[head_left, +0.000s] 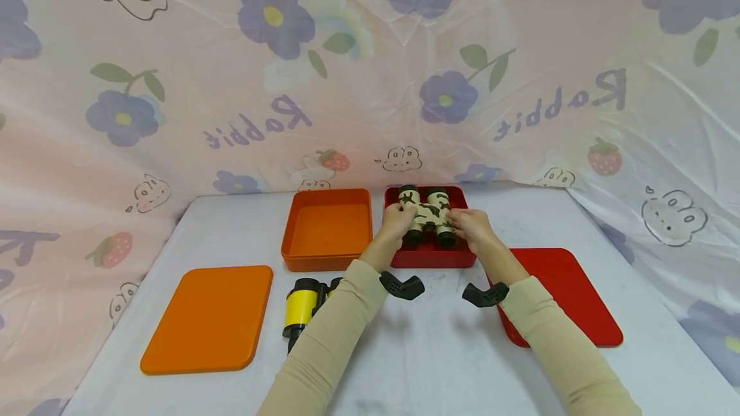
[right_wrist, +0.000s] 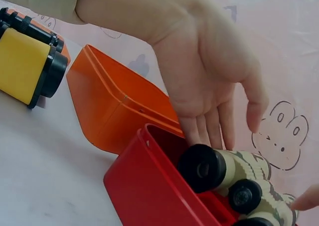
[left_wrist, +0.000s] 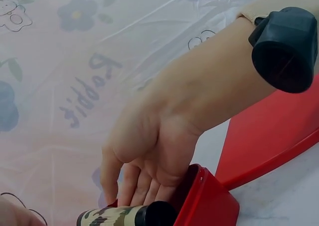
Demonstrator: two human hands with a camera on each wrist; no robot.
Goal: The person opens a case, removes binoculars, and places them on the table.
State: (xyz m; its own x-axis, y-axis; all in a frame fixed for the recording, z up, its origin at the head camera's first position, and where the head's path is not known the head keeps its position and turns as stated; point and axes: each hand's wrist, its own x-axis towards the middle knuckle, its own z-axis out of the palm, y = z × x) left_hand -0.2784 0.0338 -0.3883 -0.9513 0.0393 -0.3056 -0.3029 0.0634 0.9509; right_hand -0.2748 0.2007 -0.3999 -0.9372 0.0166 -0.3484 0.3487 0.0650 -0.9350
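Note:
A pair of camouflage binoculars [head_left: 429, 212] with black ends is in the red box [head_left: 433, 260], its barrels level with the rim. My left hand [head_left: 397, 223] holds the left barrel; in the right wrist view, that hand's [right_wrist: 209, 76] fingers reach down between barrel and box wall. My right hand [head_left: 475, 228] holds the right barrel; the left wrist view shows this hand [left_wrist: 154, 141] with fingers down behind the barrel [left_wrist: 112, 217]. Fingertips on both sides are partly hidden.
An empty orange box [head_left: 326, 226] stands left of the red one. The orange lid [head_left: 208, 320] lies front left, the red lid [head_left: 563, 294] on the right, partly under my right forearm. Yellow-and-black binoculars [head_left: 299, 307] lie partly behind my left sleeve. A printed cloth [head_left: 370, 82] hangs behind.

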